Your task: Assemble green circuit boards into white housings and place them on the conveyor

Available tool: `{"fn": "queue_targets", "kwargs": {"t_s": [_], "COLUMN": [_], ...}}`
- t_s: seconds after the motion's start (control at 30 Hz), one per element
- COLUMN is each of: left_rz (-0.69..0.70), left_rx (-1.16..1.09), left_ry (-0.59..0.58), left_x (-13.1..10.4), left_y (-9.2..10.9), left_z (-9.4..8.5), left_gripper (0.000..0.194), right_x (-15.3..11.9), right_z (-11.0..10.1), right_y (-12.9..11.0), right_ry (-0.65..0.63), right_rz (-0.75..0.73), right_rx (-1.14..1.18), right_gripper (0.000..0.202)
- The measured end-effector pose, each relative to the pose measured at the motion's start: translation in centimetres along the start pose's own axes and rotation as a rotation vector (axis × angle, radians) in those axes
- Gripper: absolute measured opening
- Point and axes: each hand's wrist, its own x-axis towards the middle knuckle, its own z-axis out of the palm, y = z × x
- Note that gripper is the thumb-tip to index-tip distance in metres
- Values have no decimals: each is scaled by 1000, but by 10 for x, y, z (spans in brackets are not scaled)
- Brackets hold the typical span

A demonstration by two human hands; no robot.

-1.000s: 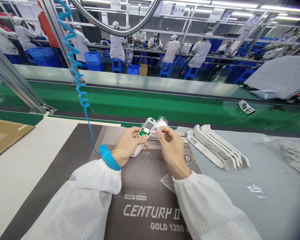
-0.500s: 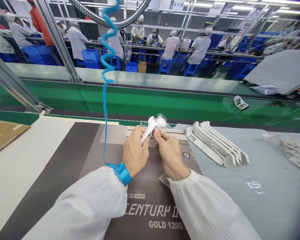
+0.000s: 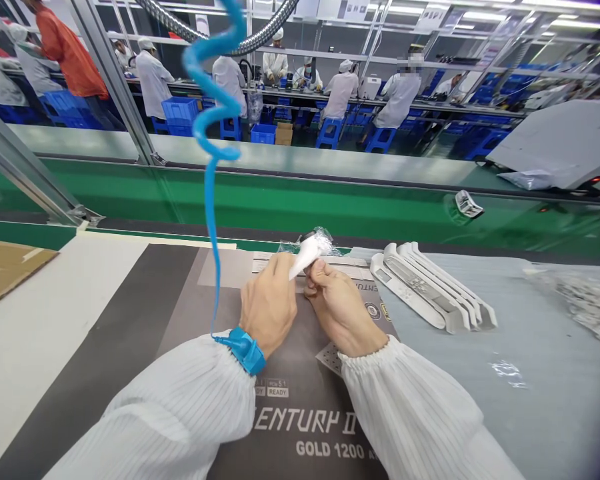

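Note:
My left hand (image 3: 269,303) is closed round a white handheld plastic device (image 3: 307,255) with a dark tip, tilted up and to the right. At the device's right side, my right hand (image 3: 344,307) is closed in a pinch; whatever lies between its fingertips is hidden. Crumpled clear plastic (image 3: 326,239) lies just behind the device. Under both hands is a dark printed cardboard sheet (image 3: 280,360). A flat piece with holes (image 3: 330,358) shows partly beside my right cuff. Round my left wrist is a blue strap (image 3: 247,350) with a coiled cord (image 3: 211,220).
Several white plastic shells (image 3: 430,287) lie side by side at right, near a clear bag of small parts (image 3: 580,300). Beyond the table edge runs a green conveyor (image 3: 290,207) carrying a small white part (image 3: 467,205). Cardboard (image 3: 10,270) lies far left. Co-workers sit and stand in the background.
The white device has turned in my left hand, its smooth side now showing more. My right fingers have curled further under it. The small part on the conveyor has shifted left.

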Motion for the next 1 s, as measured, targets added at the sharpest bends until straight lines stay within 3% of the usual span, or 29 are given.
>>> {"fn": "queue_targets", "kwargs": {"t_s": [0.1, 0.23, 0.3, 0.43, 0.7, 0.87, 1.0], "left_rz": [-195, -429, -498, -487, -223, -193, -375], "left_rx": [-152, -664, -776, -812, -552, -500, -596], "left_ry": [25, -171, -257, -348, -377, -376, -405], "left_x": [14, 28, 29, 26, 22, 21, 24], "left_y": [-16, -25, -21, -14, -19, -18, -15], "left_z": [-7, -18, -22, -22, -20, -23, -23], "left_gripper": [5, 17, 21, 20, 8, 4, 11], "right_x": [-4, -2, 1, 3, 10, 9, 4], "right_z": [0, -6, -11, -16, -27, -26, -20], "right_y": [-1, 1, 1, -4, -11, -12, -10], "right_ry": [-74, 44, 96, 92, 96, 117, 69], "right_rz": [-108, -343, -445, -700, -1031, -1080, -992], "right_rx": [-106, -446, -600, -775, -1277, -1375, -1358], "right_gripper": [44, 31, 22, 8, 8, 12, 20]}}
